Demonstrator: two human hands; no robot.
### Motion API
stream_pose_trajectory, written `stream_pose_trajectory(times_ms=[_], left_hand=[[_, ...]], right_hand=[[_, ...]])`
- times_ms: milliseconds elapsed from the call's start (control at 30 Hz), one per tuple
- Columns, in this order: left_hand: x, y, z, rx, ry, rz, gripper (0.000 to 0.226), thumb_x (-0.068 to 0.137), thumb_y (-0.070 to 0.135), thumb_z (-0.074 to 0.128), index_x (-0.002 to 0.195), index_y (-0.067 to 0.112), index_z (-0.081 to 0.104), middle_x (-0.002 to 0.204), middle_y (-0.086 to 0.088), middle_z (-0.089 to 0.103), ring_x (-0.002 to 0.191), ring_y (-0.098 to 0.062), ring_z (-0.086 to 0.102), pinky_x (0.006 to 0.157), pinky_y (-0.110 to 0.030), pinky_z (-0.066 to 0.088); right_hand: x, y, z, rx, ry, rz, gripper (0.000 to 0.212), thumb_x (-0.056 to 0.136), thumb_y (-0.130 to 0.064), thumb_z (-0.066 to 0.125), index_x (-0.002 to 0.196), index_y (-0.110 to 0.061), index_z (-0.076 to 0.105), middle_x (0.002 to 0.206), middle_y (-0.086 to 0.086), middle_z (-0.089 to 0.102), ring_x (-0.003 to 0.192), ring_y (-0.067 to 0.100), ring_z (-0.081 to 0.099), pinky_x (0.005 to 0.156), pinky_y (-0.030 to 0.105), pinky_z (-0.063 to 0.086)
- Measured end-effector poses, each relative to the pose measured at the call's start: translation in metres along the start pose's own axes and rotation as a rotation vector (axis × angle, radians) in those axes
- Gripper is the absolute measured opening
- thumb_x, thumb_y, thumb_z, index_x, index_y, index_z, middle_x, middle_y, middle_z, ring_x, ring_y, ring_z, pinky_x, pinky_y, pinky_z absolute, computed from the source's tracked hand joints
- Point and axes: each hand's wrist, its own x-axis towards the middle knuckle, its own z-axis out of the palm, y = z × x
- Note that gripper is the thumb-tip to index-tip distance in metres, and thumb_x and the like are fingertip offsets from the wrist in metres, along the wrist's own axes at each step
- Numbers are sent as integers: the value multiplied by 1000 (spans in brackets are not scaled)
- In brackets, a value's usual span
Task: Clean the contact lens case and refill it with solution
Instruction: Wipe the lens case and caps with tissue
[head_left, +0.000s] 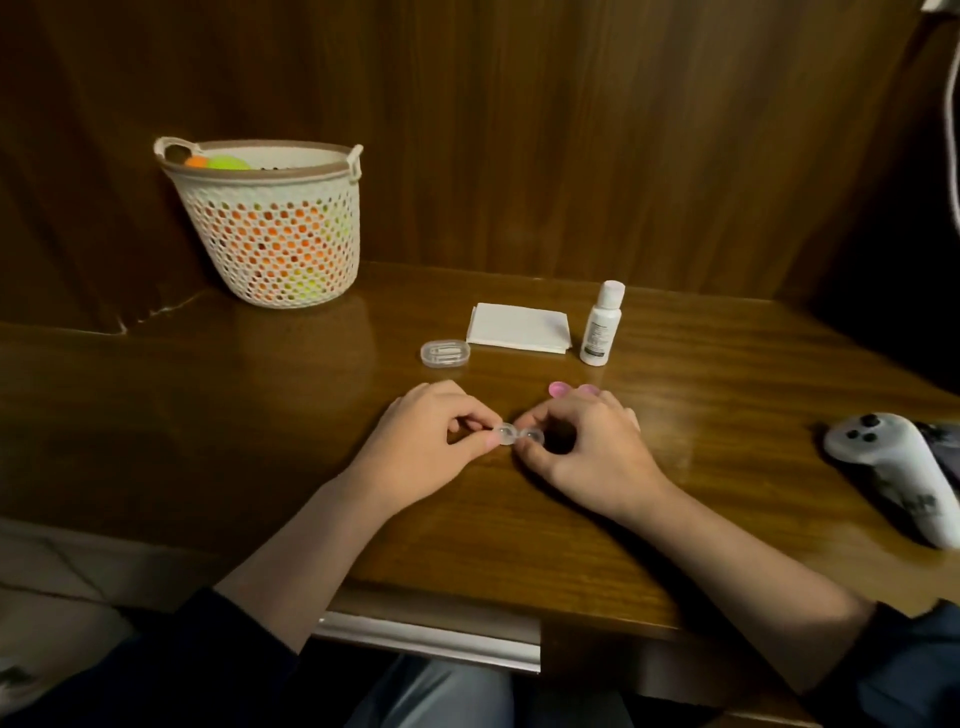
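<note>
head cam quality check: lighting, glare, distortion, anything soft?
Head view: dim, warm light; back panels fall into shadow. Soft glare on the table right of the right hand. Wide-angle bending at the edges. The clear lens case between both hands is small and low-contrast; left hand pinches it. Bottle label unreadable.

clear lens case (518, 435), lidless, above table

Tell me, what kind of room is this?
Probably a desk nook at home: a wooden table with wood panelled walls, a basket of colourful things, and a game controller.
</note>
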Motion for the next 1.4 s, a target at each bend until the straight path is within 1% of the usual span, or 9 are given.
stream_pose_trajectory(times_ms=[167,300,533,600,667,867,1100,1267,1400], left_hand=[[-5,6,-5,-79,73,-55,5,97,45,71,102,46,72,107,25,63,96,-2,63,77,-21,54],[-2,9,-16,-149,253,-91,18,101,47,64,86,38,60,88,17,61,77,-6,60,62,-17,42],[44,16,-36,-106,332,-90,34,113,39,44,90,27,67,91,9,67,85,-12,66,66,-20,45],[64,7,-35,-151,333,-175,23,114,20,44,114,25,67,109,6,71,98,-13,69,69,-16,50],[82,-3,-34,-206,288,-235,40,107,0,49,136,27,56,127,3,68,112,-16,67,77,-18,55],[129,-31,-25,-251,178,-266,63,102,-10,46,150,31,44,135,3,67,123,-17,63,87,-27,59],[142,-51,-21,-216,68,-283,57,105,-2,39,147,35,46,124,10,74,129,-15,59,100,-44,58],[142,-50,-18,-235,67,-293,56,106,0,42,148,36,45,123,11,74,93,-9,70,61,-28,56],[141,-50,-18,-238,78,-302,54,105,1,43,146,36,47,120,13,75,55,-6,55,41,-14,37]], right_hand=[[-1,-5,-5,-32,44,1,32,88,-65,67,116,-49,70,116,-31,57,119,3,48,102,38,35],[14,-9,-12,158,268,-3,16,91,-55,74,95,-41,67,95,-23,69,93,-5,63,75,15,52],[71,-26,-22,43,223,-7,18,105,-35,68,93,-23,75,81,-15,71,60,0,66,61,24,54],[93,-28,-24,-13,157,-22,8,104,-21,69,98,-23,75,93,-11,74,67,-4,67,64,19,53],[117,-30,-24,-77,87,-23,10,102,-18,71,110,-21,76,109,-5,77,90,3,69,80,24,57],[173,-34,-12,-238,-180,-18,33,98,-29,78,130,-21,72,132,3,71,120,22,67,98,36,60],[193,-11,-3,-265,-180,-23,24,90,-34,86,112,-24,82,114,-1,77,102,16,70,92,36,61],[192,-3,-2,-229,-136,-36,10,93,-27,84,103,-25,85,105,-5,79,97,13,70,92,36,62],[190,1,-1,-179,-117,-7,8,93,-24,84,101,-24,86,105,-3,80,99,16,71,95,38,62]])
